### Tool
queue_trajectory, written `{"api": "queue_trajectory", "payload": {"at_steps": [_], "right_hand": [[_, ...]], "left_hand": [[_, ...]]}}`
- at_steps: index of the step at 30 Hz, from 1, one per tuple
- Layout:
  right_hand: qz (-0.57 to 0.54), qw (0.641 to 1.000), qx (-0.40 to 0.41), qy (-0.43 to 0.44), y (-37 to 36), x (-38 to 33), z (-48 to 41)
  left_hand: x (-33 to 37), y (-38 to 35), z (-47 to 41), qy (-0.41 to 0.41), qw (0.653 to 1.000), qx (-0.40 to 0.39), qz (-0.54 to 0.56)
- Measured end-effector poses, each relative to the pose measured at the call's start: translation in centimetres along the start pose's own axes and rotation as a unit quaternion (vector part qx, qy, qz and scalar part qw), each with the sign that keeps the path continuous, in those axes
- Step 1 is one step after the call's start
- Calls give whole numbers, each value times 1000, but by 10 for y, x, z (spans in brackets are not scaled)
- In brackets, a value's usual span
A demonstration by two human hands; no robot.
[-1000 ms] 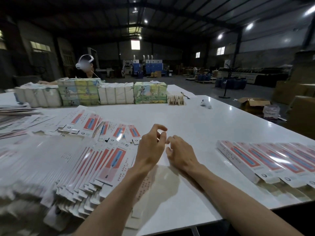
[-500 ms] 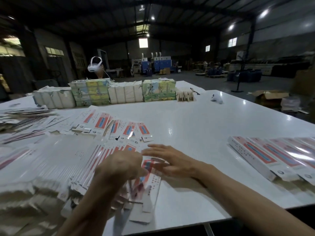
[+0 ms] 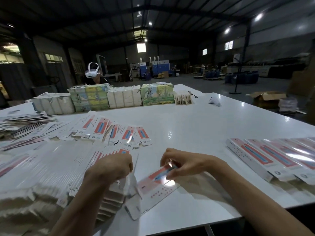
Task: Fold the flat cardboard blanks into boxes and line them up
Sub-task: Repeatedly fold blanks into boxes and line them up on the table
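The cardboard blank (image 3: 154,182) has a glossy printed face (catching glare), lying over a smooth, shiny white table (image 3: 196,133).

Nothing legible

Rows of small dark print run along the flat blanks (image 3: 102,128), the nearest blank (image 3: 153,183) and the folded boxes (image 3: 252,156), all too blurred to read; the illustrated bundles (image 3: 157,94) likewise.

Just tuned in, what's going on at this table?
A person holds one flat blank over the table, left hand gripping its left edge, right hand pinching its far end; it is not yet a box. A pile of flat blanks lies to the left, and finished boxes sit lined up on the right.
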State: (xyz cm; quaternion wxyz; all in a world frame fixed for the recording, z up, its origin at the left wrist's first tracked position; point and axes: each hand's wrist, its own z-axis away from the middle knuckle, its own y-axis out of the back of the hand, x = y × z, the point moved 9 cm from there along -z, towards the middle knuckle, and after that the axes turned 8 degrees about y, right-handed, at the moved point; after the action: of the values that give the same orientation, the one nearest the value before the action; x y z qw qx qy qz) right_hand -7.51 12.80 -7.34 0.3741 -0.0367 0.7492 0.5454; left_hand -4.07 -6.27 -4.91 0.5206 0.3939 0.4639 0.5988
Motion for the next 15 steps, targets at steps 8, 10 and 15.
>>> {"api": "queue_trajectory", "payload": {"at_steps": [8,10,15], "right_hand": [[-286,904,316,-22,81,28,33],[-376,857,349,-45,71,36,28],[-460,808,355,-97,37,41,14]], "left_hand": [[12,18,-7,-21,996,5,90],[29,31,-15,-51,964,35,259],[85,39,-30,-80,842,1,534]]}}
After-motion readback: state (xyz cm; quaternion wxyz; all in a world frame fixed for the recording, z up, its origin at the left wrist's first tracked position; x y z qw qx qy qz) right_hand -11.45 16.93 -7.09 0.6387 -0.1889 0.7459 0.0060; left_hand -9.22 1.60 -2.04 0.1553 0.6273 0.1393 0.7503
